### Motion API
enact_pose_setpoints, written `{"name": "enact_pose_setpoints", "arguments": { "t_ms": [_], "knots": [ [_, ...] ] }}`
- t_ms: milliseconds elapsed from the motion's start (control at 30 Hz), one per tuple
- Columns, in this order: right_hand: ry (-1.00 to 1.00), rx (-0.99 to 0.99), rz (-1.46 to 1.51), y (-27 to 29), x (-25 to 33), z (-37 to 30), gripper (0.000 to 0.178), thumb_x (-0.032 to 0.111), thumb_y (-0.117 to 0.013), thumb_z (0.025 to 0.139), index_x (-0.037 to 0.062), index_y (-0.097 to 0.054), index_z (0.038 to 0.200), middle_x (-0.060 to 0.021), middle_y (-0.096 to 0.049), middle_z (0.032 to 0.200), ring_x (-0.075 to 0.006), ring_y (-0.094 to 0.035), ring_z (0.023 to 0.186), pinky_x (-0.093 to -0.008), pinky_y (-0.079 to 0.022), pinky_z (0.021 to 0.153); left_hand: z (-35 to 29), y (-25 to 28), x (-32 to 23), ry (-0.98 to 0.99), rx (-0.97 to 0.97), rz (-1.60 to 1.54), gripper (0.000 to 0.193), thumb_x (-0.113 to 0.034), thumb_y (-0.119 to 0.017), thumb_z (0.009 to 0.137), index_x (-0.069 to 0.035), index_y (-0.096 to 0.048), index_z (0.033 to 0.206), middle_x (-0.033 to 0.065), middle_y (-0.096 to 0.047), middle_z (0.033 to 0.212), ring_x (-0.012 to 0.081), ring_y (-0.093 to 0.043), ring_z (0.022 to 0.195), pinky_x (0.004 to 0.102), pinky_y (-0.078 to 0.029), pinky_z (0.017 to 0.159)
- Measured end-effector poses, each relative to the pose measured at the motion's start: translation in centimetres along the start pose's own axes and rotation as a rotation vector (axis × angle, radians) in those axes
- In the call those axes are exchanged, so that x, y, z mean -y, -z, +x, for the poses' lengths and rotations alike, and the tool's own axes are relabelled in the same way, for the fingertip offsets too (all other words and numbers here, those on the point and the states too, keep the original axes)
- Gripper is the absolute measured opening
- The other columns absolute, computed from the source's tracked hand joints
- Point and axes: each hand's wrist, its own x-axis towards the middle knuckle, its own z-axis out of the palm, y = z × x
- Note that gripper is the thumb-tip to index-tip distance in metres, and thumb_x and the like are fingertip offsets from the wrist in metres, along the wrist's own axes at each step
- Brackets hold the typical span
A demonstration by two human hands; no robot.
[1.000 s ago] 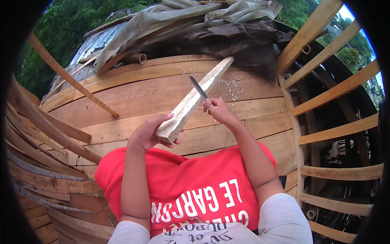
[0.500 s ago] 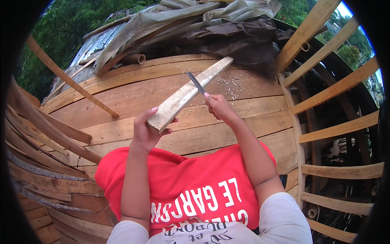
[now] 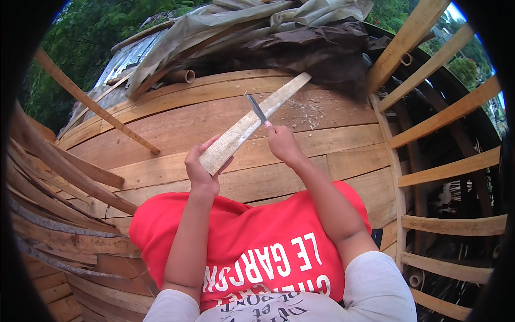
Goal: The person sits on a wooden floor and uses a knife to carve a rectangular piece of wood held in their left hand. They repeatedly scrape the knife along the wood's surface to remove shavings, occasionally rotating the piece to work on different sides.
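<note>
A long pale piece of wood (image 3: 234, 134) slants from my lap side up to the far right, its far end close to the dark plastic sheet. My left hand (image 3: 202, 169) is wrapped round its near end, thumb on one side and fingertips showing on the other. In my right hand (image 3: 282, 142) is a knife (image 3: 256, 109), gripped by its handle, which my fingers hide. The dark blade lies across the middle of the wood and points away to the left. Small wood shavings (image 3: 311, 111) are scattered on the planks to the right of the wood.
Wooden floor planks (image 3: 236, 180) spread under the work. A slatted wooden railing (image 3: 448, 225) rises on the right. Bent boards (image 3: 70, 161) and a thin slanting strip (image 3: 102, 115) stand at the left. Crumpled plastic sheeting (image 3: 322, 48) and a bamboo pole end (image 3: 188, 76) lie at the back.
My left hand has shifted slightly right and its grip has turned a little on the wood. The knife and my right hand have moved slightly left along the piece.
</note>
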Motion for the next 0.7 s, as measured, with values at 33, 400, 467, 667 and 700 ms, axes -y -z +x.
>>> {"name": "enact_pose_setpoints", "arguments": {
  "t_ms": [33, 400, 467, 667, 700],
  "knots": [
    [0.033, -0.022, -0.006, -0.3, -0.1, -0.2, 0.057, 0.042, -0.043, 0.102, -0.0063, -0.057, 0.074, -0.0225, -0.056, 0.062, -0.0332, -0.054, 0.059, -0.0464, -0.042, 0.062, 0.3, 0.6, -0.1, -0.052, -0.006, 0.005, 0.06, -0.033, -0.044, 0.084, 0.006, -0.054, 0.129, 0.0197, -0.062, 0.122, 0.0328, -0.064, 0.105, 0.0441, -0.054, 0.091],
    [0.093, 0.095, 0.082, -1.6, -1.6, 0.7, 0.059, 0.042, -0.046, 0.101, -0.0068, -0.056, 0.07, -0.0191, -0.053, 0.059, -0.03, -0.053, 0.057, -0.0469, -0.04, 0.06, 1.3, 1.0, 1.2, -0.063, -0.056, -0.113, 0.049, -0.028, -0.047, 0.085, 0.006, -0.059, 0.118, 0.0182, -0.061, 0.12, 0.0319, -0.06, 0.112, 0.0469, -0.053, 0.095],
    [-0.077, 0.019, 0.11, -0.6, -1.3, 1.6, 0.059, 0.042, -0.045, 0.101, -0.0069, -0.056, 0.07, -0.0206, -0.054, 0.059, -0.0315, -0.053, 0.058, -0.048, -0.041, 0.061, 1.1, 1.0, 0.8, -0.003, -0.079, -0.171, 0.047, -0.028, -0.047, 0.085, 0.005, -0.059, 0.117, 0.0181, -0.061, 0.12, 0.0323, -0.061, 0.112, 0.0479, -0.054, 0.095],
    [0.007, -0.138, 0.104, -2.0, -2.1, 1.1, 0.058, 0.041, -0.044, 0.102, -0.0048, -0.054, 0.068, -0.0136, -0.051, 0.057, -0.0236, -0.049, 0.05, -0.0441, -0.04, 0.052, 1.0, 1.3, 0.6, -0.057, -0.085, -0.15, 0.044, -0.027, -0.047, 0.085, 0.004, -0.059, 0.114, 0.0189, -0.061, 0.117, 0.0344, -0.061, 0.112, 0.0496, -0.054, 0.094],
    [-0.066, -0.077, 0.157, -1.1, -2.0, 1.5, 0.058, 0.042, -0.043, 0.102, -0.0036, -0.053, 0.068, -0.012, -0.05, 0.056, -0.0223, -0.047, 0.048, -0.0427, -0.038, 0.049, 1.1, 1.3, 0.9, -0.043, -0.113, -0.177, 0.044, -0.027, -0.047, 0.085, 0.004, -0.059, 0.114, 0.019, -0.061, 0.117, 0.0347, -0.06, 0.112, 0.0497, -0.054, 0.094]
  ]
}}
